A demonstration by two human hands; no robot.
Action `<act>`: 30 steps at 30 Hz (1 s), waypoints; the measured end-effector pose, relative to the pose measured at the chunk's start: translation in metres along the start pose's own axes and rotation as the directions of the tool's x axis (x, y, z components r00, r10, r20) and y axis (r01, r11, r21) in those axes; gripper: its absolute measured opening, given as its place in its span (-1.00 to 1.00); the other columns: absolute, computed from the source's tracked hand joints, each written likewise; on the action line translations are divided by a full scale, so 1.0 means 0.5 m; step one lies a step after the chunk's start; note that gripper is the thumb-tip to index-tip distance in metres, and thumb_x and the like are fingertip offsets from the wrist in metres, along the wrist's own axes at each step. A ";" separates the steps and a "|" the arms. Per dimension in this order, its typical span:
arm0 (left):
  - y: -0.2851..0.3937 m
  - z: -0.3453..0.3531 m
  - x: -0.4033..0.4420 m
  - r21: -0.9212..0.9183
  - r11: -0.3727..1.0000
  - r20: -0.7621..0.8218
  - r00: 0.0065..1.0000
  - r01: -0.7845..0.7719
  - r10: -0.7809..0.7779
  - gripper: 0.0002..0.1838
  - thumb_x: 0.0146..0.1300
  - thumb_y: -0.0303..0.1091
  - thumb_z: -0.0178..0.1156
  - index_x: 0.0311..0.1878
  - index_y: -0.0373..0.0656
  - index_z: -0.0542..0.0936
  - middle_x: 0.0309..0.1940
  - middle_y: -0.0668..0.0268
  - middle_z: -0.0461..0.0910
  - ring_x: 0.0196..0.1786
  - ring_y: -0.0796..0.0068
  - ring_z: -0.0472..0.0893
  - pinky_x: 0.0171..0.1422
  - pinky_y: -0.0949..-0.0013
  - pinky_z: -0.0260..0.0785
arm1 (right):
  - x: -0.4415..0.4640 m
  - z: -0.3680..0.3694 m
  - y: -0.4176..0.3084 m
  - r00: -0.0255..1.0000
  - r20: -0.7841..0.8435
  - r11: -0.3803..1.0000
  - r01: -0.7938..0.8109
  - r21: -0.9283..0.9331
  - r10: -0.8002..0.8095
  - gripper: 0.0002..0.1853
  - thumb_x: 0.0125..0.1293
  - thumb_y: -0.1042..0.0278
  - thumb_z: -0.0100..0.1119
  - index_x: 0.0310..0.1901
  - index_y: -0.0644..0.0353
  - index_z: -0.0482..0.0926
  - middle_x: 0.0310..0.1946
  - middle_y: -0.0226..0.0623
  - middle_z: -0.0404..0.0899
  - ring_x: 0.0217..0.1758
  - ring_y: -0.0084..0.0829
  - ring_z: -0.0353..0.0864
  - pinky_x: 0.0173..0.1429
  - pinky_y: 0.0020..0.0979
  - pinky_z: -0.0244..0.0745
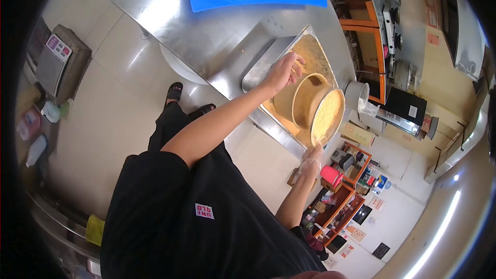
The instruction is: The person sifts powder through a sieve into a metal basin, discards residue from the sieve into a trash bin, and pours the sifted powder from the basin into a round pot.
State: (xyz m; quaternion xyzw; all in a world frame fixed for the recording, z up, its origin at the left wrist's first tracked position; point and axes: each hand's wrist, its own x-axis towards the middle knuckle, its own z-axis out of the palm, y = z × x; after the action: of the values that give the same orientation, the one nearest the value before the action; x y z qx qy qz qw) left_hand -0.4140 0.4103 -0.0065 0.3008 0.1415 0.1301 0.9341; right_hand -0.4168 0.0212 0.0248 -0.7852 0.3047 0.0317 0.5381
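Head: container (327, 118) in right grip (312, 157)

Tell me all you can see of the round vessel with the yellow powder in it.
The round vessel has a thin, pale, metallic-looking rim and is filled with grainy yellow powder. It partly overlaps the open mouth of a cylinder beside it in view. The right hand grips its rim; the left is apart. Its base is hidden.

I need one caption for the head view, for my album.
Right hand gripping a round container of yellow powder over a metal tray.
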 end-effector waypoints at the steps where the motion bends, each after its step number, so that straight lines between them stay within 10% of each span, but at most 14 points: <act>1: 0.004 -0.002 -0.001 -0.017 1.000 0.000 1.000 0.020 -0.020 -0.47 0.60 0.10 -0.31 -0.01 -0.11 0.52 -0.43 0.38 0.53 -0.53 0.69 0.44 -0.44 0.56 0.27 | -0.008 0.014 -0.017 1.000 0.006 1.000 0.007 -0.029 -0.007 -0.81 0.48 0.15 0.00 -0.24 0.03 0.47 -0.52 -0.55 0.35 -0.54 -0.63 0.35 -0.51 -0.54 0.29; 10: 0.013 -0.002 0.010 0.028 0.999 -0.014 1.000 -0.023 0.023 -0.44 0.60 0.11 -0.33 0.05 -0.13 0.54 -0.44 0.39 0.52 -0.54 0.69 0.44 -0.45 0.57 0.29 | -0.036 0.063 -0.030 0.990 0.141 0.975 -0.003 0.223 -0.030 -0.77 0.51 0.09 0.05 -0.35 -0.12 0.39 -0.64 -0.60 0.30 -0.67 -0.64 0.27 -0.62 -0.52 0.24; 13: -0.017 0.008 -0.015 0.016 0.999 0.013 0.999 0.032 -0.033 -0.43 0.60 0.14 -0.35 0.08 -0.12 0.52 -0.42 0.40 0.52 -0.52 0.69 0.45 -0.45 0.57 0.28 | -0.034 0.008 0.014 0.978 0.168 0.988 0.136 -0.073 -0.123 -0.81 0.50 0.10 0.05 -0.32 -0.15 0.43 -0.64 -0.59 0.32 -0.70 -0.64 0.26 -0.65 -0.55 0.21; 16: 0.006 -0.008 0.000 -0.010 0.998 0.017 0.998 0.063 -0.062 -0.43 0.59 0.15 -0.35 0.12 -0.13 0.47 -0.41 0.40 0.51 -0.49 0.69 0.45 -0.41 0.57 0.29 | -0.218 0.109 -0.140 0.980 0.007 0.976 -0.198 -0.085 0.200 -0.77 0.49 0.10 0.07 -0.36 -0.11 0.40 -0.68 -0.57 0.30 -0.71 -0.61 0.26 -0.67 -0.54 0.17; 19: -0.015 -0.007 0.005 0.022 1.000 0.013 1.000 0.008 -0.008 -0.44 0.59 0.15 -0.33 0.12 -0.13 0.47 -0.39 0.39 0.51 -0.46 0.69 0.45 -0.38 0.58 0.30 | -0.104 0.103 -0.062 0.979 0.194 0.975 -0.103 0.195 0.065 -0.78 0.51 0.05 0.04 -0.25 -0.06 0.52 -0.76 -0.60 0.19 -0.83 -0.61 0.09 -0.74 -0.47 0.11; 20: -0.002 0.001 0.000 0.026 0.999 -0.012 0.999 0.033 -0.032 -0.45 0.58 0.14 -0.31 0.09 -0.13 0.47 -0.37 0.38 0.51 -0.45 0.69 0.45 -0.36 0.58 0.30 | -0.083 0.104 -0.061 0.980 0.198 0.999 -0.021 0.033 0.014 -0.77 0.49 0.04 0.07 -0.25 -0.02 0.53 -0.75 -0.59 0.21 -0.82 -0.60 0.09 -0.74 -0.49 0.05; 23: 0.001 -0.005 -0.003 0.035 0.998 0.010 0.998 0.057 -0.058 -0.46 0.58 0.14 -0.29 0.08 -0.12 0.48 -0.35 0.37 0.51 -0.44 0.68 0.46 -0.35 0.56 0.31 | -0.096 0.108 -0.105 0.984 -0.107 0.987 -0.151 -0.063 0.143 -0.72 0.47 0.00 0.07 -0.29 0.00 0.52 -0.74 -0.59 0.21 -0.83 -0.58 0.06 -0.73 -0.49 -0.02; 30: -0.028 0.084 0.007 0.664 0.733 0.179 0.983 -0.146 0.033 -0.59 0.43 -0.01 0.17 -0.01 -0.21 0.55 -0.28 0.29 0.56 -0.31 0.50 0.52 -0.17 0.40 0.42 | -0.006 0.061 -0.091 0.969 0.211 0.916 0.198 -0.350 -0.129 -0.66 0.47 -0.10 0.05 -0.27 0.01 0.44 -0.68 -0.59 0.22 -0.71 -0.66 0.15 -0.65 -0.53 0.04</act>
State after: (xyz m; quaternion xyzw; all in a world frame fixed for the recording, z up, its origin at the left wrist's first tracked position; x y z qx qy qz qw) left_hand -0.3941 0.3785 0.0173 0.6341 0.0912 0.0911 0.7625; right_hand -0.3872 0.0594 0.0508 -0.8886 0.1754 0.1154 0.4078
